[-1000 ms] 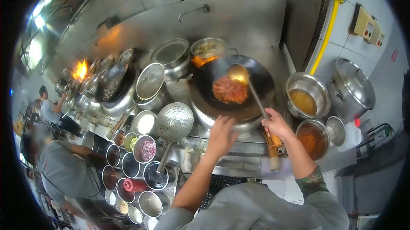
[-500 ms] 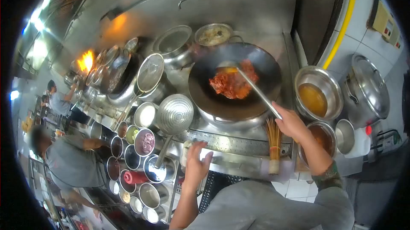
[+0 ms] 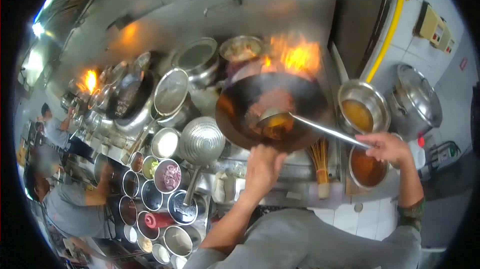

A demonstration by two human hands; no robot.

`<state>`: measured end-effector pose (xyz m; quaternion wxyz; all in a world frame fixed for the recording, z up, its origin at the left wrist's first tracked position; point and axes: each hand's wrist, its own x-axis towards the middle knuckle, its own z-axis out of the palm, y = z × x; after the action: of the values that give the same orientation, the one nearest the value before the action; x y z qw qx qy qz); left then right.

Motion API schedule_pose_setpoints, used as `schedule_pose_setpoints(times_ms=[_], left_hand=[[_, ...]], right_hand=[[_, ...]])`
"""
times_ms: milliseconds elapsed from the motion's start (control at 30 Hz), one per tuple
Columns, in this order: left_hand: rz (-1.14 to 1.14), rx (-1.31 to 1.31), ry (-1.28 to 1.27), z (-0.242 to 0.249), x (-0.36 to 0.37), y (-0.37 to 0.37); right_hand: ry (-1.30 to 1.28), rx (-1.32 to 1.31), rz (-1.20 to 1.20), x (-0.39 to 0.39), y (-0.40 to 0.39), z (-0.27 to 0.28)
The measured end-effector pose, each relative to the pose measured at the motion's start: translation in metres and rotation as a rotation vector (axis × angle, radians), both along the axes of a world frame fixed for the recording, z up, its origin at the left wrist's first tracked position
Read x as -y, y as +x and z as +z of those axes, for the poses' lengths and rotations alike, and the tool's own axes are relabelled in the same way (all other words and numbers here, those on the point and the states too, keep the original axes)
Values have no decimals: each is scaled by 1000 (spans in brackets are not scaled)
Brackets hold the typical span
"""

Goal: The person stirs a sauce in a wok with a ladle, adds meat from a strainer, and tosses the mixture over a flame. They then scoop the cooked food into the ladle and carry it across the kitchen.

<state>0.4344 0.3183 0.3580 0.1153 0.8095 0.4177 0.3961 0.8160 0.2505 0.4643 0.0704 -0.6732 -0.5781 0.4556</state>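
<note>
The left hand [image 3: 263, 165] grips the near rim of a large black round steel wok [image 3: 272, 111], tilted, with orange flames [image 3: 295, 56] behind its far edge. The right hand [image 3: 387, 147] closes around a long steel ladle [image 3: 300, 124]; its bowl rests in reddish food [image 3: 272, 104] inside the wok.

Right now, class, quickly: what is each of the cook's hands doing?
Left hand: closed on the near rim of the wok, which is tilted up.
Right hand: closed on the ladle handle.
</note>
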Motion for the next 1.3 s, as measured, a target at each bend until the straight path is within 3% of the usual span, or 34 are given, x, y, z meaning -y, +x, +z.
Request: schedule_pose_setpoints(times_ms=[33,67,133,233,333,367,467,567,633,733,800,867,933,1000,1033,1067,1133,1233,1300], left_hand=[[19,35,-32,-1,-3,3],[36,71,-45,-2,-12,7],[25,47,-20,-40,-24,8],[-24,-9,-14,-83,-4,-13],[-155,20,-78,-78,37,-51],[-159,89,13,-55,38,-52],[-33,59,-41,-9,6,-45],[-83,79,-76,-1,-9,-46],[-82,112,-24,6,-22,-42],[-70,111,-22,-32,-27,-30],[-38,51,-2,-81,-29,-31],[-92,-10,-18,-91,-7,-46],[-165,-13,-82,-97,23,-65],[-139,-39,-58,-60,32,-63],[-107,8,-73,-36,30,-60],[-77,57,-65,-14,11,-54],[-63,87,3,-5,-7,-41],[-68,89,-8,-38,-36,-28],[-33,45,-42,-77,-36,-29]], right_hand=[[73,-59,76,-3,0,-9],[39,101,46,-8,-22,4],[479,154,217,-20,-20,-45],[675,326,86,-18,-38,-79],[591,440,77,12,-35,-68],[581,370,64,18,-31,-67],[524,108,20,24,-25,-65],[221,92,-43,18,-53,-7],[81,111,-48,10,-60,1],[597,198,178,-9,-52,-60],[599,292,82,-12,-62,-74],[638,489,-3,-2,-84,-66],[625,424,-30,8,-68,-56],[619,225,-29,23,-46,-56],[450,296,-70,26,-54,-36],[449,119,-68,25,-44,-42],[311,197,-17,18,-55,-12],[404,273,101,-2,-53,-30],[490,298,5,-8,-65,-62]])
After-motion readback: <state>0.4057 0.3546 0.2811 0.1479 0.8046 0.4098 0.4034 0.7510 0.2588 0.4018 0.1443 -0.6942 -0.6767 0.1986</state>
